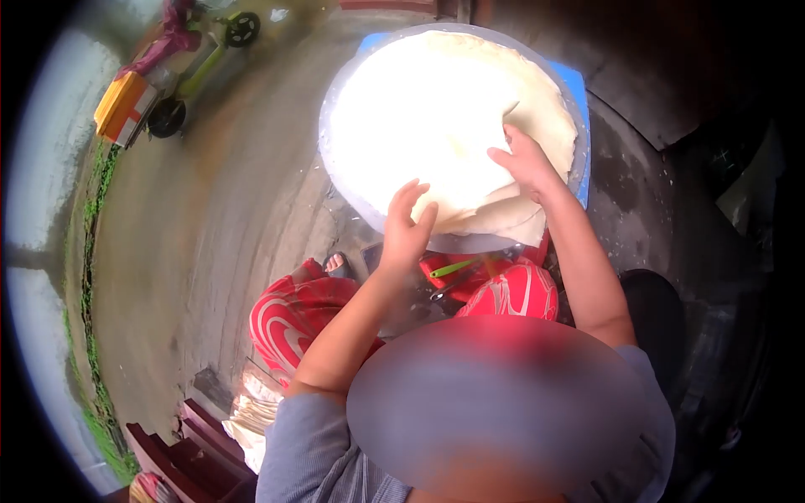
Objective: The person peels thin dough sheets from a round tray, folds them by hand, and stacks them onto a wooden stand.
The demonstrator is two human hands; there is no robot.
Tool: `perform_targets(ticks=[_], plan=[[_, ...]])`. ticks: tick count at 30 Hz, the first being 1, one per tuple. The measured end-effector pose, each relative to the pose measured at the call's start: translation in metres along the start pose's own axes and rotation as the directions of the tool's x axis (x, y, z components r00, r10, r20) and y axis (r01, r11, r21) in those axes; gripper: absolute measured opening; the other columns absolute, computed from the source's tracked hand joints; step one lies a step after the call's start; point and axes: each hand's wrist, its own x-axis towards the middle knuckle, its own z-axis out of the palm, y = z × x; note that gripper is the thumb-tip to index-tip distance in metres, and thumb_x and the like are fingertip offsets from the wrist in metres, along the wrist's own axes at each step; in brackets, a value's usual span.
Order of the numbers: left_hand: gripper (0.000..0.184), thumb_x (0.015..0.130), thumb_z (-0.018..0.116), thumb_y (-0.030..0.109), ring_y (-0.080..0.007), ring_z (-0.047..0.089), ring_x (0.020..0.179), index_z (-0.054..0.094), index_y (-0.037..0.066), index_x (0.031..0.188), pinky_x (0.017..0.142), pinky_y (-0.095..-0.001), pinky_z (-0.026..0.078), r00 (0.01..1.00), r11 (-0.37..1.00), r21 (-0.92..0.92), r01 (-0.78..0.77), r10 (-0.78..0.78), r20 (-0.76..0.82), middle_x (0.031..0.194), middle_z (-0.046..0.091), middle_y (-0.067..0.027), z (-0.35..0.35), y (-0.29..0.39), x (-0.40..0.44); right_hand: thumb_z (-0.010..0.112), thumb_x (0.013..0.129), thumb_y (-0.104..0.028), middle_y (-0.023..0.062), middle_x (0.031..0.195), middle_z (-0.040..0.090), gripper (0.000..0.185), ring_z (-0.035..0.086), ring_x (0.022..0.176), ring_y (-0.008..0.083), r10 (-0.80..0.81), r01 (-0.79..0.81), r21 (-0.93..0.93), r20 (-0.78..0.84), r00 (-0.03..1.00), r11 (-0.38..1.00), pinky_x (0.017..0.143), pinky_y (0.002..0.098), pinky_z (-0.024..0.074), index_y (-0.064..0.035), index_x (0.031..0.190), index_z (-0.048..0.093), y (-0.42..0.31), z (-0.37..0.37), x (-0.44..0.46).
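A wide, thin, pale sheet [419,126] covers most of a round board [376,220] in front of me. It is overexposed, so its surface shows little detail. At its lower left edge is my left hand [409,225], fingers apart and holding nothing. My right hand [527,161] is over the right part, beside a raised fold or slit in the sheet; its thumb is spread away from the fingers. Layered flaps [511,216] of the sheet lie near the lower right rim.
Something blue [579,84] shows under the board. A green-handled tool [453,268] lies below it near my knees in red patterned cloth [302,312]. Pale folded sheets [254,411] are at lower left by dark red wood [197,453]. A scooter with an orange box [126,107] stands upper left.
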Motion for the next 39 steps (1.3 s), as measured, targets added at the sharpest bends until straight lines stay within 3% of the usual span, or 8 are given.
perform_targets(ticks=[4, 8, 18, 26, 28, 32, 34, 39], plan=[[0.068, 0.086, 0.059, 0.046, -0.0262, 0.048, 0.117, 0.038, -0.001, 0.132, 0.099, -0.0438, 0.038, 0.888, 0.562, -0.727, 0.394, -0.436, 0.144, 0.129, 0.046, -0.0177, -0.047, 0.045, -0.039, 0.057, 0.087, -0.006, 0.0107, 0.117, 0.058, 0.042, 0.057, 0.106, 0.0170, -0.089, -0.120, 0.596, 0.309, 0.947, 0.794, 0.090, 0.0283, 0.0451, 0.0035, 0.127, 0.045, -0.125, 0.010, -0.032], [0.091, 0.080, 0.057, 0.062, -0.0348, 0.040, 0.127, 0.031, -0.005, 0.136, 0.105, -0.0491, 0.032, 0.859, -0.277, -0.827, 0.489, -0.012, 0.511, 0.139, 0.038, -0.0217, -0.111, 0.077, -0.089, 0.058, 0.088, -0.007, 0.0121, 0.116, 0.059, 0.047, 0.059, 0.104, 0.0180, -0.308, -0.162, 0.702, 0.492, 0.814, 0.693, 0.090, 0.0305, 0.0478, 0.0028, 0.130, 0.040, -0.203, 0.043, -0.080], [0.055, 0.085, 0.058, 0.015, -0.0331, 0.047, 0.121, 0.037, -0.003, 0.132, 0.105, -0.0449, 0.036, 0.929, -0.067, -0.972, -0.226, -0.314, -0.195, 0.132, 0.047, -0.0211, -0.246, 0.074, -0.349, 0.058, 0.086, -0.006, 0.0167, 0.124, 0.054, 0.056, 0.058, 0.109, 0.0203, -0.328, -0.402, 0.407, 0.911, 0.252, 0.820, 0.092, 0.0319, 0.0481, 0.0028, 0.135, 0.034, -0.285, 0.217, -0.231], [0.040, 0.088, 0.053, 0.009, -0.0272, 0.057, 0.107, 0.042, -0.003, 0.125, 0.093, -0.0392, 0.047, 0.314, 0.760, -0.441, -0.477, -0.322, -0.893, 0.119, 0.055, -0.0162, -0.331, 0.056, -0.549, 0.060, 0.088, -0.010, 0.0102, 0.121, 0.056, 0.052, 0.058, 0.104, 0.0148, -0.458, -0.449, 0.303, 0.839, -0.292, 0.841, 0.091, 0.0301, 0.0469, -0.0008, 0.134, 0.037, -0.311, 0.411, -0.363], [0.037, 0.091, 0.050, 0.010, -0.0252, 0.058, 0.105, 0.043, -0.001, 0.125, 0.090, -0.0389, 0.050, 0.244, 0.793, -0.418, -0.443, -0.342, -0.907, 0.117, 0.057, -0.0154, -0.331, 0.028, -0.581, 0.059, 0.087, -0.009, 0.0102, 0.120, 0.057, 0.052, 0.059, 0.102, 0.0163, -0.413, -0.492, 0.229, 0.858, -0.305, 0.840, 0.089, 0.0302, 0.0481, 0.0000, 0.134, 0.038, -0.285, 0.450, -0.390], [0.040, 0.088, 0.057, 0.011, -0.0221, 0.059, 0.104, 0.045, 0.000, 0.124, 0.090, -0.0354, 0.048, 0.025, 0.632, -0.754, -0.177, -0.763, -0.646, 0.116, 0.059, -0.0126, -0.304, -0.039, -0.618, 0.060, 0.082, -0.008, 0.0145, 0.108, 0.061, 0.043, 0.060, 0.097, 0.0208, 0.151, 0.044, -0.146, 0.975, -0.162, 0.988, 0.084, 0.0318, 0.0493, 0.0027, 0.123, 0.049, -0.193, 0.514, -0.422], [0.043, 0.084, 0.062, 0.006, -0.0217, 0.059, 0.104, 0.045, -0.001, 0.124, 0.088, -0.0341, 0.048, 0.110, 0.611, -0.782, -0.126, -0.775, -0.623, 0.116, 0.059, -0.0114, -0.283, -0.071, -0.627, 0.062, 0.079, -0.007, 0.0155, 0.104, 0.061, 0.041, 0.061, 0.094, 0.0210, 0.066, 0.247, -0.050, 0.996, -0.056, 0.968, 0.080, 0.0313, 0.0499, 0.0033, 0.118, 0.052, -0.170, 0.513, -0.425], [0.046, 0.079, 0.062, 0.003, -0.0208, 0.057, 0.104, 0.044, -0.005, 0.121, 0.084, -0.0340, 0.048, 0.076, 0.686, -0.717, -0.125, -0.714, -0.696, 0.112, 0.059, -0.0136, -0.274, -0.073, -0.629, 0.064, 0.078, -0.007, 0.0139, 0.092, 0.063, 0.041, 0.062, 0.085, 0.0200, 0.110, 0.108, -0.098, 0.987, -0.119, 0.989, 0.074, 0.0314, 0.0499, 0.0039, 0.115, 0.052, -0.180, 0.509, -0.415]])
